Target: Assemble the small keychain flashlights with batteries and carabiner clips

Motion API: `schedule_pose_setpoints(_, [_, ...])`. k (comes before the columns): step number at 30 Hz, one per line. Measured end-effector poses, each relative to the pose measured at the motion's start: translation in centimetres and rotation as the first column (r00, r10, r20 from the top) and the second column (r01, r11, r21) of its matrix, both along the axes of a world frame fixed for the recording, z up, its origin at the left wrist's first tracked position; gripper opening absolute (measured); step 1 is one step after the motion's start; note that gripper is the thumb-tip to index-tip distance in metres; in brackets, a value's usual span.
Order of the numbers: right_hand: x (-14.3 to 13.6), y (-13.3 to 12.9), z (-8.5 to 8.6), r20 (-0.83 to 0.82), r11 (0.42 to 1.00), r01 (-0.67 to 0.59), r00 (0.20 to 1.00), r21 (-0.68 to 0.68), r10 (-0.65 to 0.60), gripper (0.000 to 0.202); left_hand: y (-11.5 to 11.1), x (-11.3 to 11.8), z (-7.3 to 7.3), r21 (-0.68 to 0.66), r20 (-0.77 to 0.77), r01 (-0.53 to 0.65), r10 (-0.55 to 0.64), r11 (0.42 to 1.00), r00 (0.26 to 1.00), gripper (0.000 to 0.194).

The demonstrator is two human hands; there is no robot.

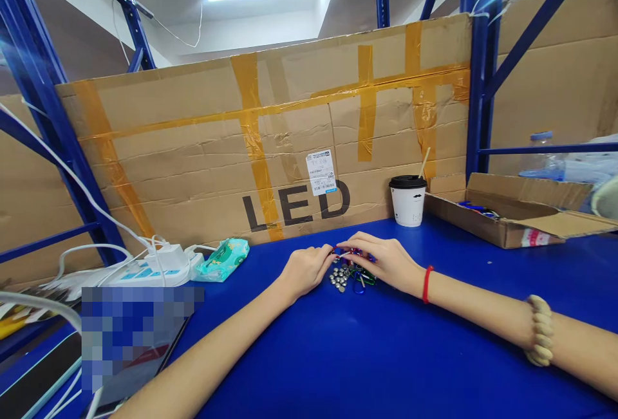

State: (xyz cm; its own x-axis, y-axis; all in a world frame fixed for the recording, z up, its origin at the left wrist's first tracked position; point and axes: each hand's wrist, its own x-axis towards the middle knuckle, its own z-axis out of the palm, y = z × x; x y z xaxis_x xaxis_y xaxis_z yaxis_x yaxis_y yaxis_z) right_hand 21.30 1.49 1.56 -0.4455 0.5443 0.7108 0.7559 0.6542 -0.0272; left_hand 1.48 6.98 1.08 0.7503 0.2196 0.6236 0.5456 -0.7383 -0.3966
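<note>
My left hand (305,271) is closed, its thumb and fingers pinched together near the middle of the blue table (309,354). Close against its fingertips is my right hand (393,261), fingers bent and its thumb reaching toward the left hand. A small dark-red piece (333,250) shows at the left fingertips; its kind is too small to tell. Below the hands lies a cluster of small round silver pieces (340,277). Beside it are carabiner-like clips, one blue (359,288) and one green (367,277), partly hidden under my right hand.
A lidded paper cup (408,203) with a stirrer stands at the back, beside an open cardboard box (512,229). To the left are a turquoise packet (224,259), a white power strip (161,271) with cables, and a dark flat device (145,367). A cardboard panel (193,168) closes the rear.
</note>
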Motion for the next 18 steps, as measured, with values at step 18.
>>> schedule_pose_setpoints(18, [0.07, 0.43, -0.67, 0.127, 0.995, -0.096, 0.988, 0.042, 0.090, 0.033, -0.52, 0.13, -0.37, 0.013, -0.069, -0.048, 0.049, 0.999, 0.996, 0.027])
